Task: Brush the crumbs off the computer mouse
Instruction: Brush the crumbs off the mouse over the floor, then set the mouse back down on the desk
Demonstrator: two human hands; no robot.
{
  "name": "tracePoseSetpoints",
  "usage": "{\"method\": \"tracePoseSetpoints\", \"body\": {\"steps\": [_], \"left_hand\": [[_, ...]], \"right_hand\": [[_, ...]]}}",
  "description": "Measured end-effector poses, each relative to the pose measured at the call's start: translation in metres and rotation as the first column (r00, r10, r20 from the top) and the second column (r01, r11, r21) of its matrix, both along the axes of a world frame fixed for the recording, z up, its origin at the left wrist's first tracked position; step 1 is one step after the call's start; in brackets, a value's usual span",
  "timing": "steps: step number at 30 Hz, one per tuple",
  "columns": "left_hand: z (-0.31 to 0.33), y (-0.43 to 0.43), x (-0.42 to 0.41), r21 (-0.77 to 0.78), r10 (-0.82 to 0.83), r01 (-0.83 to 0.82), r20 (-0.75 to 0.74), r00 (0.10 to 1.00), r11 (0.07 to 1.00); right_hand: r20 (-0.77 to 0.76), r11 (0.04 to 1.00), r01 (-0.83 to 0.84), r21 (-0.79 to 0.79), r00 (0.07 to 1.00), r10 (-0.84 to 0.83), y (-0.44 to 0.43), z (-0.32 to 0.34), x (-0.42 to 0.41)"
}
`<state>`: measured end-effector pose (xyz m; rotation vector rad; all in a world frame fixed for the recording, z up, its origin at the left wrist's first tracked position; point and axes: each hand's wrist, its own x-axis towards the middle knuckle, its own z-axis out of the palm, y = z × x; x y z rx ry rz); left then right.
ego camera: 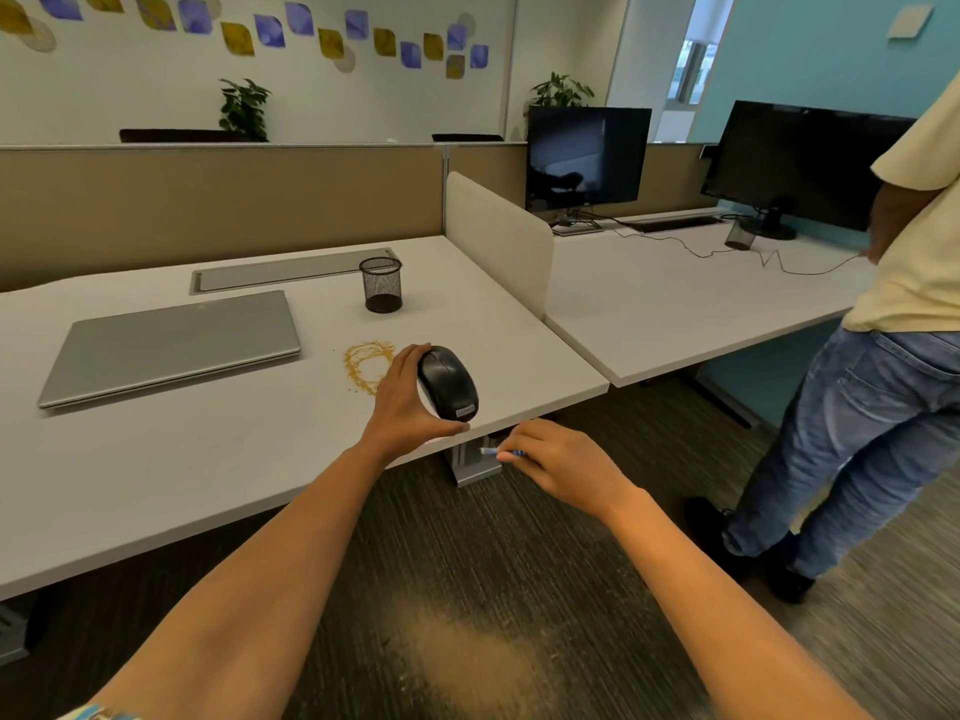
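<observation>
A black computer mouse [448, 383] is lifted just above the front right part of the white desk [218, 459], tilted, with my left hand [408, 397] gripping it from the left side. A ring of yellow-brown crumbs [366, 367] lies on the desk just left of the mouse. My right hand [558, 462] hovers off the desk's front edge, below and right of the mouse, and pinches a small blue-handled brush [501, 452] whose pale tip points left.
A closed grey laptop [171, 345] lies at the left, a black mesh pen cup [382, 284] behind the crumbs. A low divider [496, 236] separates a second desk with two monitors [587, 158]. A person in jeans [872, 418] stands at the right. Crumbs dust the carpet [467, 662].
</observation>
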<state>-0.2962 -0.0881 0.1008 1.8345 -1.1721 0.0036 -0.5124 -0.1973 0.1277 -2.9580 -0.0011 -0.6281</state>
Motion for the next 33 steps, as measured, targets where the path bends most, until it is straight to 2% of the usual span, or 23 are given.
{"method": "tracePoseSetpoints", "body": {"steps": [2, 3, 4, 6, 8, 9, 10, 11, 12, 13, 17, 25, 33], "left_hand": [[0.001, -0.004, 0.003, 0.01, 0.005, -0.005, -0.003, 1.0, 1.0], [0.002, -0.006, 0.004, 0.015, 0.008, -0.008, -0.005, 1.0, 1.0], [0.002, -0.008, 0.005, 0.018, 0.01, -0.01, -0.008, 1.0, 1.0], [0.0, -0.011, 0.006, 0.018, 0.011, -0.011, -0.015, 1.0, 1.0], [-0.001, -0.014, 0.006, 0.015, 0.011, -0.011, -0.02, 1.0, 1.0], [-0.001, -0.016, 0.007, 0.016, 0.012, -0.011, -0.022, 1.0, 1.0], [-0.002, -0.018, 0.007, 0.019, 0.011, -0.01, -0.025, 1.0, 1.0], [-0.002, -0.02, 0.007, 0.023, 0.008, -0.008, -0.031, 0.999, 1.0], [-0.002, -0.021, 0.008, 0.027, 0.004, -0.003, -0.039, 0.999, 1.0], [-0.002, -0.023, 0.009, 0.032, -0.001, 0.003, -0.05, 0.999, 0.999], [-0.003, -0.025, 0.015, 0.042, -0.004, 0.008, -0.097, 0.995, 0.999], [-0.009, -0.026, 0.042, 0.049, 0.012, -0.004, -0.154, 0.988, 0.999], [-0.024, -0.031, 0.105, 0.066, 0.001, 0.011, -0.185, 0.983, 0.998]], "right_hand": [[0.01, 0.979, 0.117, 0.166, 0.993, -0.12, -0.009, -0.009, -0.002], [0.043, 0.928, 0.185, 0.322, 0.977, -0.209, -0.011, -0.01, -0.001], [0.074, 0.83, 0.229, 0.508, 0.949, -0.307, -0.013, -0.009, 0.001], [0.079, 0.54, 0.218, 0.813, 0.878, -0.472, -0.018, -0.005, 0.01], [0.012, 0.22, 0.137, 0.966, 0.825, -0.565, -0.023, 0.0, 0.021], [-0.026, 0.027, 0.051, 0.998, 0.811, -0.585, -0.027, 0.004, 0.025], [-0.058, -0.172, -0.055, 0.984, 0.805, -0.591, -0.029, 0.008, 0.028], [-0.078, -0.328, -0.149, 0.933, 0.805, -0.588, -0.032, 0.011, 0.029], [-0.087, -0.431, -0.216, 0.876, 0.809, -0.582, -0.034, 0.014, 0.031], [-0.089, -0.491, -0.257, 0.832, 0.812, -0.577, -0.037, 0.016, 0.032], [-0.097, -0.574, -0.307, 0.759, 0.819, -0.565, -0.044, 0.022, 0.042], [-0.125, -0.578, -0.26, 0.773, 0.831, -0.542, -0.051, 0.022, 0.083], [-0.123, -0.556, -0.234, 0.797, 0.839, -0.53, -0.051, 0.014, 0.155]]}}
